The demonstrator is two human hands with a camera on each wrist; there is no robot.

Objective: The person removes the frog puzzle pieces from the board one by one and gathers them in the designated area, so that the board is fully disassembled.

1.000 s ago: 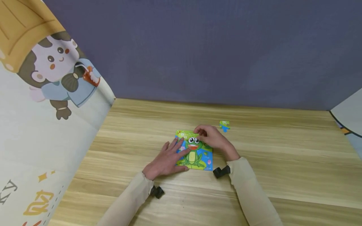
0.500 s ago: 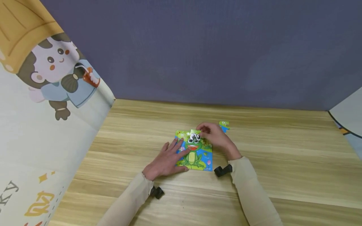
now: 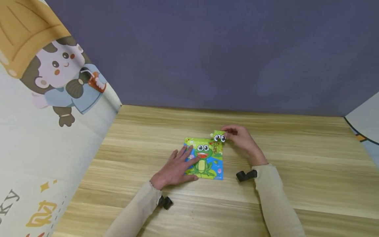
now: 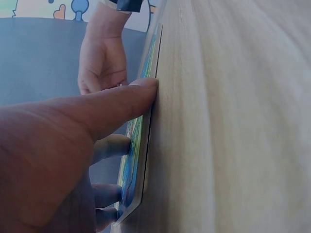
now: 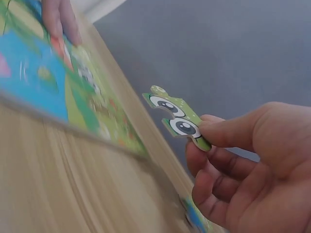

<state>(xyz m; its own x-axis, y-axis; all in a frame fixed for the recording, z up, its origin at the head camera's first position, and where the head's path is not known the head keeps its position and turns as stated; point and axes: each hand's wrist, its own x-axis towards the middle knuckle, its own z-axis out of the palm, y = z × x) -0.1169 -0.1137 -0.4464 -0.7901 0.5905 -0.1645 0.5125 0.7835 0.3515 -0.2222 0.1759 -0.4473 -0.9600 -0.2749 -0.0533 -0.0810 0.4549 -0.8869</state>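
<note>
A frog jigsaw puzzle point(image 3: 218, 164) lies on the wooden table, its frog picture showing two eyes and a red mouth. My left hand point(image 3: 175, 167) rests on its left side with fingers spread; in the left wrist view the thumb point(image 4: 131, 99) touches its near edge. My right hand point(image 3: 244, 141) pinches a green puzzle piece point(image 5: 175, 114) printed with two big eyes between thumb and fingers. That piece is held up off the table, by the puzzle's top right corner.
Part of another blue and green puzzle piece point(image 5: 195, 216) shows on the table below my right hand; the hand hides it in the head view. A dark blue-grey wall point(image 3: 225, 59) rises behind the table, and a cartoon-printed panel point(image 3: 59, 138) stands at the left.
My right hand has lifted the eye piece off the frog's head and moved it to the right. The loose piece at the back right is now covered. My left hand stays put.
</note>
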